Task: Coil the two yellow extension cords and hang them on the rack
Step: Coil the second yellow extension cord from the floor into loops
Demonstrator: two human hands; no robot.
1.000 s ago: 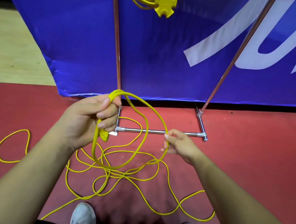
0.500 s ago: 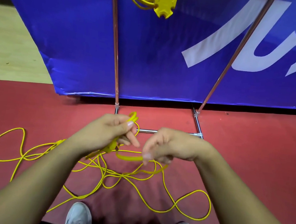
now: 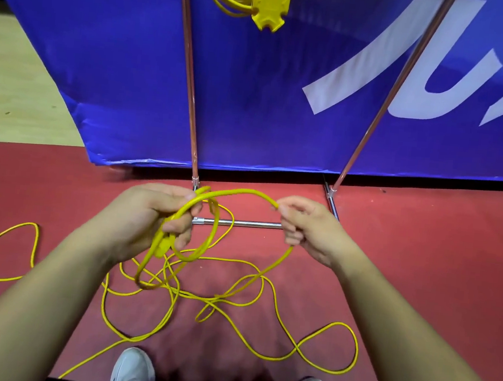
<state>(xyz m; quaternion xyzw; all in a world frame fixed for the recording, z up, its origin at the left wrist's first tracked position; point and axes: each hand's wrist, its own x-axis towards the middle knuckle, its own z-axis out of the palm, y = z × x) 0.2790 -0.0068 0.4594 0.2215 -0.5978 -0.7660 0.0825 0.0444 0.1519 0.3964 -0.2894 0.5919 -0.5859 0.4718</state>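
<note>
Coiled cord (image 3: 269, 6) is hanging on rack (image 3: 190, 77) at 12 o'clock; left hand (image 3: 149, 220) gripping first loops (image 3: 205, 241), right hand (image 3: 311, 230) pinching second cord (image 3: 244, 191), mostly sprawling at 6.

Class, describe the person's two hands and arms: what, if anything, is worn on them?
The left hand and right hand are bare: no gloves, rings or watch show. The left forearm and right forearm are bare too, no sleeve in view.
</note>
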